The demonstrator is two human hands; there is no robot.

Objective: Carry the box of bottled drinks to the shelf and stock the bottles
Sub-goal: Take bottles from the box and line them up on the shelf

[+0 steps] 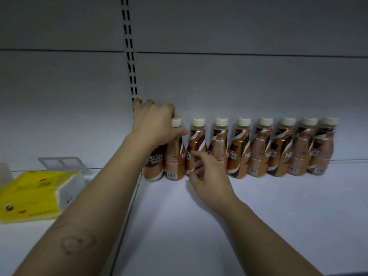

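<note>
Your left hand [157, 124] curls down over the top of the end bottle [154, 166]; its cap is hidden. Your right hand [207, 176] pinches the lower body of the third bottle [197, 142] between fingertips and thumb. Beyond, the row of bottles [278, 152] stands upright, side by side, at the back of the shelf [239, 216]. Likely light, stiff plastic with slick labels; take hold at the narrow neck. No box in view.
</note>
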